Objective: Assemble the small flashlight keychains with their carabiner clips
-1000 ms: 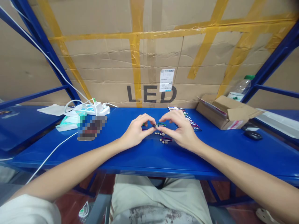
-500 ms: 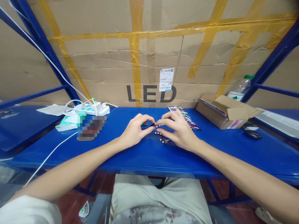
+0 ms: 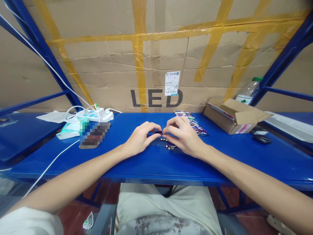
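My left hand [image 3: 140, 139] is closed in a pinch on a thin dark purple piece [image 3: 154, 132], held just above the table. Against the same piece, the fingertips of my right hand [image 3: 184, 135] are pressed together; they partly cover it, and its exact kind is too small to make out. Below the fingers lie several small shiny silver balls [image 3: 168, 147], with a bit of purple beside them. Behind my right hand, a row of slim shiny coloured metal pieces [image 3: 195, 125] runs along the table, partly hidden by the hand.
The blue table [image 3: 137, 166] backs onto a large taped cardboard sheet [image 3: 110, 71]. At right are an opened small carton [image 3: 234, 116], a black mouse [image 3: 261, 139] and a plastic bottle [image 3: 249, 89]. A white power strip [image 3: 90, 114] with cables stands at left.
The purple piece now shows stretched between my two hands, and the green bits seen near the fingers are no longer visible. The view has shifted slightly; both hands stay in nearly the same place.
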`<action>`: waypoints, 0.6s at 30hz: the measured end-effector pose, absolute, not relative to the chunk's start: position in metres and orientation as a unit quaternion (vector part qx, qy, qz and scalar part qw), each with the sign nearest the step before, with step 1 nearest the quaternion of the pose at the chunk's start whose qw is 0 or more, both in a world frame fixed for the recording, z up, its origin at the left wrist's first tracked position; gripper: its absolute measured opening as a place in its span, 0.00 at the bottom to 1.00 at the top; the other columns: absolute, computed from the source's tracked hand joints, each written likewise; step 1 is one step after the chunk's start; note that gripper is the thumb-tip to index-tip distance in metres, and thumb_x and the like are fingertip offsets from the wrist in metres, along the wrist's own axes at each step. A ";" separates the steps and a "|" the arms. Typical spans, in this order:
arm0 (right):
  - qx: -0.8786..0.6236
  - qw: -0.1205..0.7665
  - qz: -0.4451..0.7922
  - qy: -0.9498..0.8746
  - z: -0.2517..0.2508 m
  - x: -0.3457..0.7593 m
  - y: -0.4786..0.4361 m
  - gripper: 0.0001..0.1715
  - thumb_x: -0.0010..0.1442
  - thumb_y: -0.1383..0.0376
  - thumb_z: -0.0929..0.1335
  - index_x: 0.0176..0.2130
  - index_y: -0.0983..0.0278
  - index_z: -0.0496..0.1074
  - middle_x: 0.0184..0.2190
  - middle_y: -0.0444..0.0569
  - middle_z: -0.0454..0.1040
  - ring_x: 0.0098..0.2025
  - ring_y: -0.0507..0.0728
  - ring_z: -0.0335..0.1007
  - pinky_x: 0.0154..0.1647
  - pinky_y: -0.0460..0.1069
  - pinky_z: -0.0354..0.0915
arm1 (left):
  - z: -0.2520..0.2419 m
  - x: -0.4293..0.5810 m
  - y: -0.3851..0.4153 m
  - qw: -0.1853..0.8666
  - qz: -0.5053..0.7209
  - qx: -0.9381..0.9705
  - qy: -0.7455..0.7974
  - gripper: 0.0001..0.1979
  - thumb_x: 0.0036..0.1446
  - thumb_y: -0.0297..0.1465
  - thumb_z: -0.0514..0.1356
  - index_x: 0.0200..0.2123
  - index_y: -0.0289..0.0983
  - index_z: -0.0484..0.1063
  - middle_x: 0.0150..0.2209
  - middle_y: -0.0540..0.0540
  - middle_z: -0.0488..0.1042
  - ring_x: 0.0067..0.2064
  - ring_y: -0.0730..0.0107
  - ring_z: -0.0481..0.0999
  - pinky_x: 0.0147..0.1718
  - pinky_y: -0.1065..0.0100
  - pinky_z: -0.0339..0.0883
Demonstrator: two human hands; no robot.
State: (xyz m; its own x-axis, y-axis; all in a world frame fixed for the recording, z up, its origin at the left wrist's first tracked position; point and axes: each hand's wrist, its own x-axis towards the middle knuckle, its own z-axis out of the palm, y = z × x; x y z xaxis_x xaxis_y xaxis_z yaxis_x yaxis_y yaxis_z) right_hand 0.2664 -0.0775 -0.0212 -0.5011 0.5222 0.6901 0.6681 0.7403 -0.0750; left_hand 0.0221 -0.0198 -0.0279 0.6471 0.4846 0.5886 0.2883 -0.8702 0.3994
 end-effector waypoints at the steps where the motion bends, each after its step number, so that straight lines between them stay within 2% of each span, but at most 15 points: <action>1: -0.344 0.372 -0.091 -0.858 -0.020 0.266 -0.078 0.05 0.77 0.61 0.68 0.49 0.57 0.75 0.49 0.55 0.75 0.50 0.65 0.68 0.52 0.61 0.65 | -0.028 0.022 -0.018 0.142 0.363 0.896 0.213 0.06 0.74 0.34 0.62 0.50 0.40 0.76 0.48 0.46 0.82 0.48 0.63 0.79 0.50 0.63 0.72; 5: -0.332 0.419 -0.065 -0.843 -0.017 0.266 -0.079 0.04 0.75 0.63 0.68 0.50 0.57 0.73 0.47 0.54 0.75 0.51 0.65 0.71 0.53 0.61 0.66 | -0.029 0.019 -0.014 0.140 0.373 0.895 0.201 0.05 0.75 0.32 0.61 0.51 0.40 0.75 0.51 0.44 0.83 0.52 0.62 0.80 0.53 0.62 0.72; 8: -0.338 0.413 -0.053 -0.844 -0.014 0.267 -0.079 0.03 0.75 0.65 0.67 0.47 0.57 0.73 0.45 0.53 0.75 0.48 0.64 0.70 0.52 0.61 0.65 | -0.028 0.018 -0.013 0.121 0.369 0.899 0.200 0.05 0.75 0.32 0.60 0.50 0.40 0.75 0.52 0.44 0.83 0.52 0.62 0.80 0.54 0.60 0.72; 14: -0.358 0.301 0.011 -0.884 -0.011 0.274 -0.076 0.09 0.75 0.63 0.66 0.47 0.59 0.77 0.42 0.52 0.77 0.46 0.63 0.68 0.49 0.58 0.64 | -0.026 0.017 -0.012 0.080 0.372 0.899 0.218 0.07 0.75 0.34 0.62 0.51 0.41 0.77 0.50 0.44 0.84 0.49 0.61 0.78 0.53 0.59 0.71; 18: -0.367 0.244 0.060 -0.895 -0.009 0.279 -0.075 0.09 0.75 0.63 0.66 0.45 0.59 0.78 0.41 0.50 0.79 0.44 0.62 0.69 0.50 0.59 0.64 | -0.026 0.014 -0.007 0.092 0.357 0.899 0.238 0.10 0.75 0.35 0.62 0.55 0.42 0.77 0.51 0.44 0.84 0.49 0.60 0.79 0.53 0.60 0.72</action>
State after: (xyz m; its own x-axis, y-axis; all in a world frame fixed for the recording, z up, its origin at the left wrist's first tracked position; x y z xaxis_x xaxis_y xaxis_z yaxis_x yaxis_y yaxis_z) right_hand 0.2788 -0.0751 -0.0091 -0.6109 0.6868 0.3938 0.6284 0.7232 -0.2866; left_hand 0.0145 -0.0073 -0.0256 0.6314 0.4927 0.5989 0.3618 -0.8702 0.3344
